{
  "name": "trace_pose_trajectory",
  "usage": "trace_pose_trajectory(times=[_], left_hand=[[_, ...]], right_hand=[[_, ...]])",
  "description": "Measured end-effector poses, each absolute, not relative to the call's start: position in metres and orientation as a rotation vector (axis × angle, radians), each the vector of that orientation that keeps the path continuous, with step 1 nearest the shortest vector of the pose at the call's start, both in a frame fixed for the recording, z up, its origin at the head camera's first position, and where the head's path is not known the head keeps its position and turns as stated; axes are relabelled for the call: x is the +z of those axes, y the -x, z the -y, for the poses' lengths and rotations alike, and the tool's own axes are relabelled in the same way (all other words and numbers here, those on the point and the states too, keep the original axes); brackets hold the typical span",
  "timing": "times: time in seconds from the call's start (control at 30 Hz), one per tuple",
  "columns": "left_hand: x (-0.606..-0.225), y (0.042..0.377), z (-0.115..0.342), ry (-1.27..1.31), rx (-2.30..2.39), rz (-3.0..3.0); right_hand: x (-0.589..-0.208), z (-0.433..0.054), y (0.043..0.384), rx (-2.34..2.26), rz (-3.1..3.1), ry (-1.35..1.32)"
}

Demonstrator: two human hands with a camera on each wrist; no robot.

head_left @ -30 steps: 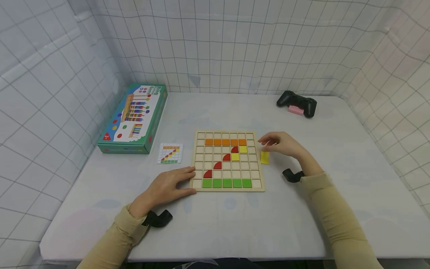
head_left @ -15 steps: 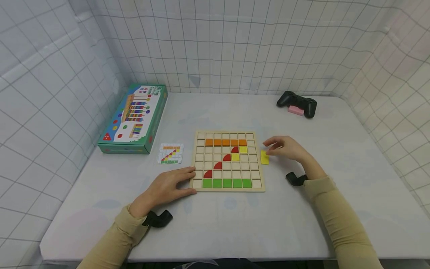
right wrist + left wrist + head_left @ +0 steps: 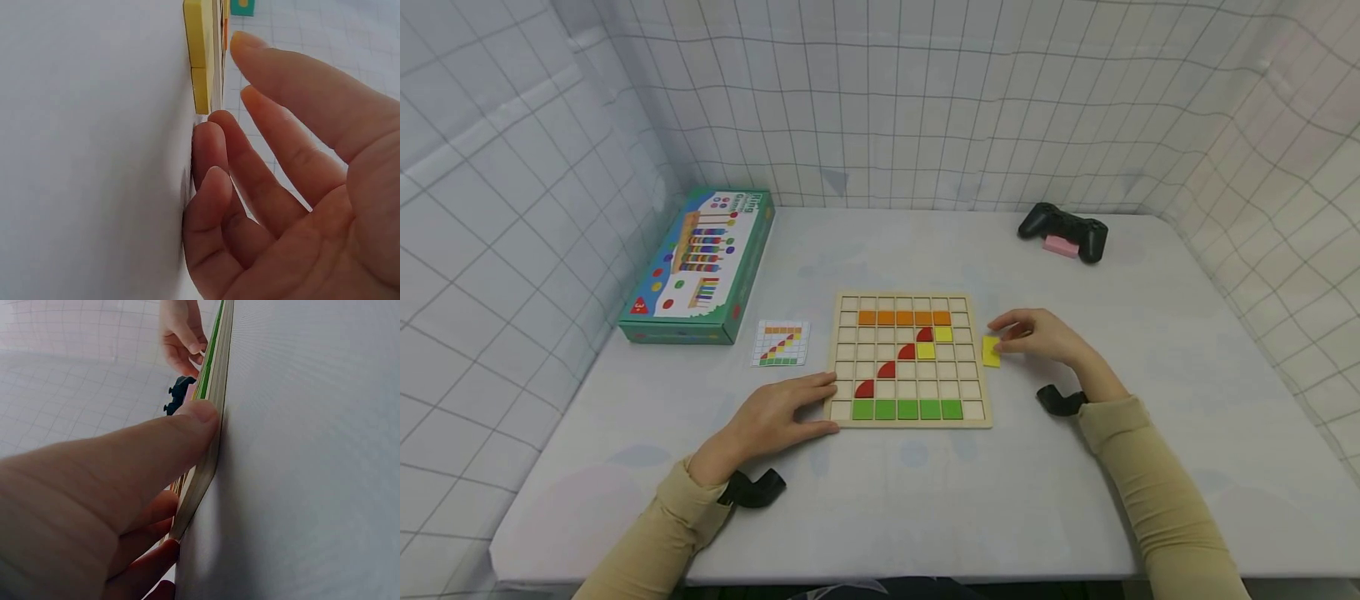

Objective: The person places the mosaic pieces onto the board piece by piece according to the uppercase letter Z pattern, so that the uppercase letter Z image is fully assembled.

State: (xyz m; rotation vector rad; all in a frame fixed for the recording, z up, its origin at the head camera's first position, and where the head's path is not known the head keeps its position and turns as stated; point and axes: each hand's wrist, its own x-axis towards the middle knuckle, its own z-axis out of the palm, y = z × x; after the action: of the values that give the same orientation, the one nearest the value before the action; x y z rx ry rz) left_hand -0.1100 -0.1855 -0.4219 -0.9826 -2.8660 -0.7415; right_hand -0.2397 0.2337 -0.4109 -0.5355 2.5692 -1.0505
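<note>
My left hand (image 3: 775, 412) rests at the lower left corner of a wooden grid board (image 3: 986, 400); in the left wrist view its thumb (image 3: 200, 415) touches the board's side edge. On the board lie a row of orange squares (image 3: 904, 317), a diagonal of red quarter-round tiles (image 3: 887, 369), two yellow squares (image 3: 926, 350) and a row of green squares (image 3: 907, 409). My right hand (image 3: 1037, 335) hovers by loose yellow tiles (image 3: 199, 44) beside the board's right edge. Its thumb and index finger are apart, and nothing shows between them in the right wrist view.
A small pattern card (image 3: 781, 342) lies left of the board. Behind it stands a green game box (image 3: 700, 258). At the back right, a black game controller (image 3: 1063, 229) rests over a pink block (image 3: 1061, 245). Grid-patterned cloth walls surround the table (image 3: 895, 500).
My right hand has drawn back from the board's right edge, moving right and slightly toward me, to the yellow tiles. My left hand and the tiles on the board look unchanged.
</note>
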Motion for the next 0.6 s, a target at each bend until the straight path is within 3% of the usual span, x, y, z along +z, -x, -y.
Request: trace_pose_trajectory(times=[0.6], left_hand=[[-0.4245,0.1116,0.1860,0.996,-0.737,2.837]], right_hand=[[-0.4110,-0.2275,0.2366,-1.016,-2.576,0.514]])
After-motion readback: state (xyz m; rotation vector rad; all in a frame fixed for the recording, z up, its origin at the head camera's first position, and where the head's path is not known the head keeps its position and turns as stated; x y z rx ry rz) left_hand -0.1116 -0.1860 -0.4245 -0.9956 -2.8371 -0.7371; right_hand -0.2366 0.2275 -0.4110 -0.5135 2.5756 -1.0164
